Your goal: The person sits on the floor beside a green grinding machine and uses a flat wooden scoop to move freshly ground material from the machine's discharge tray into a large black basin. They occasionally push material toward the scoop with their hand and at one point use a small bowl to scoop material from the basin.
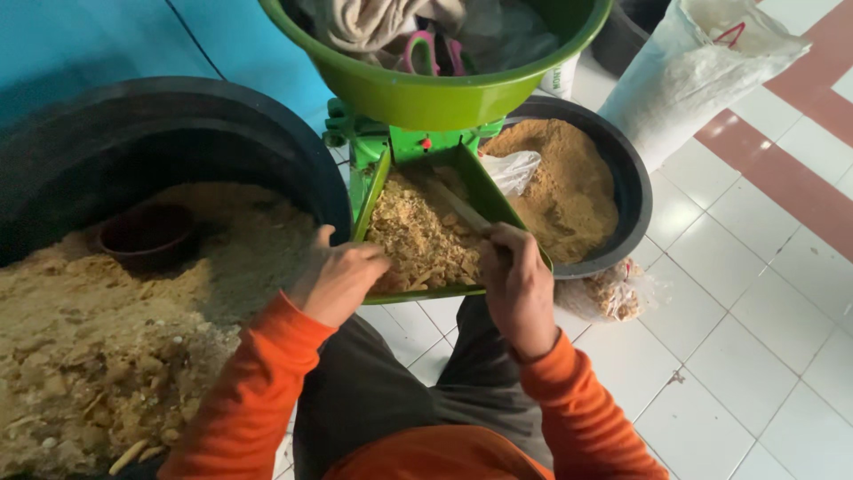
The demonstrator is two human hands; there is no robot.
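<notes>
Resting on the near rim of a green tray [487,188] heaped with tan flakes [418,236], the left hand [338,277] has its fingers curled loosely into them, while the right hand [518,283] grips a wooden stick [458,206]. Two black tubs flank the fingers: one [160,133] at left holds coarse meal and a brown bowl [147,236], one [622,169] beyond right holds fine powder. One white sack [693,71] stands farther right, one green basin [426,93] above.

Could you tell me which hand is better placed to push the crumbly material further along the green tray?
Probably the right hand: it grips a wooden stick already lying in the crumbs on the green tray. The left hand rests at the tray's near left corner.
</notes>
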